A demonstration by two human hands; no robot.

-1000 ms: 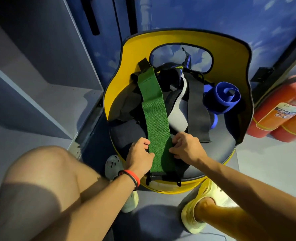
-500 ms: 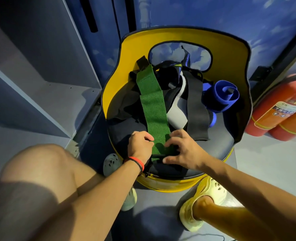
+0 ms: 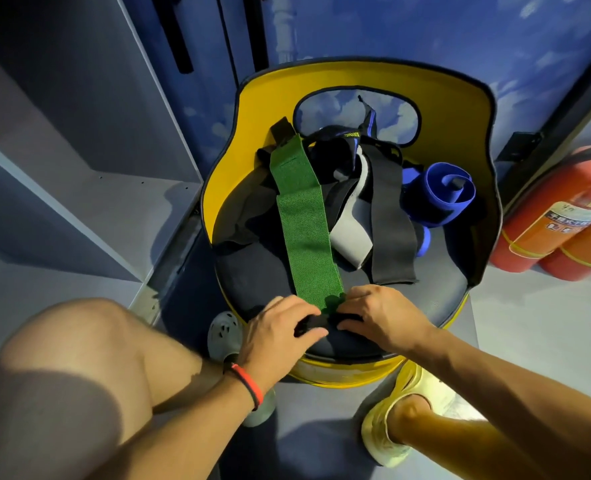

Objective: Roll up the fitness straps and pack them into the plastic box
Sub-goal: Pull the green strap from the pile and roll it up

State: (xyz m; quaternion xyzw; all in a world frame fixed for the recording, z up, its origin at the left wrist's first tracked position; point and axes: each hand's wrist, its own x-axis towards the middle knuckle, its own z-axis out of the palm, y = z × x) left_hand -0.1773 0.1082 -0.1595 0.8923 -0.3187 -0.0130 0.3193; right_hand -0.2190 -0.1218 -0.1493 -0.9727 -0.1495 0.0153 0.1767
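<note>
Both hands work the near end of the green strap [image 3: 308, 230]: the left hand [image 3: 280, 327] and the right hand [image 3: 380, 317] curl their fingers round its first turn, pinching it from either side. One second earlier that end hangs over the front rim of the seat [image 3: 436, 296]; it now lies tucked up on the seat, so rolling has begun with nearly the full length still flat. The roll sits close to that rim. Forward travel is open up to the yellow backrest [image 3: 460, 109]. The grey strap [image 3: 351, 230] and black strap [image 3: 391, 223], just beside, may snag. No plastic box is in view.
</note>
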